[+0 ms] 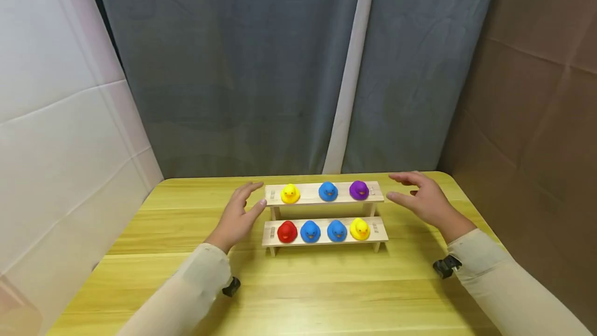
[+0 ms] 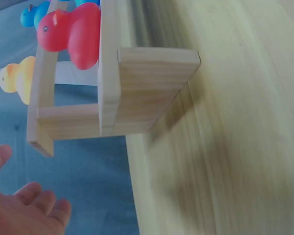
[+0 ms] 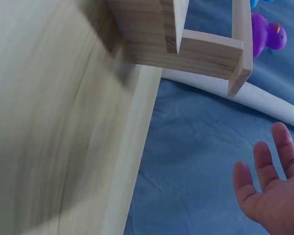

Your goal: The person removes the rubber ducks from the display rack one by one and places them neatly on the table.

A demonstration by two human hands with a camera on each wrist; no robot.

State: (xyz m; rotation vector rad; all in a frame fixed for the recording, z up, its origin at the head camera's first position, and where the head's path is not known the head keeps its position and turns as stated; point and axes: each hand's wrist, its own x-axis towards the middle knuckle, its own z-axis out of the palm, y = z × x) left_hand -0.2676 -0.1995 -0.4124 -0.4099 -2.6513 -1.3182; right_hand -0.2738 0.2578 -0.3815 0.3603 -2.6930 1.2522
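A two-tier wooden rack [image 1: 322, 225] stands on the table with rubber ducks on both shelves. On the upper shelf sit a yellow duck [image 1: 290, 194], a blue duck [image 1: 328, 191] and a purple duck [image 1: 359, 190]. The lower shelf carries a red duck [image 1: 287, 232], two blue ducks [image 1: 310, 232] and a yellow duck [image 1: 359, 229]. My left hand [image 1: 237, 217] hovers just left of the rack, fingers spread and holding nothing. Off the rack's right end, my right hand [image 1: 423, 200] is held with fingers extended, apart from the wood and the purple duck.
The rack rests on a yellowish wooden table [image 1: 322, 294]. A grey-blue curtain [image 1: 242, 77] with a white pole [image 1: 350, 77] hangs behind it. White cloth [image 1: 70, 97] closes off the left side, brown cloth [image 1: 536, 97] the right.
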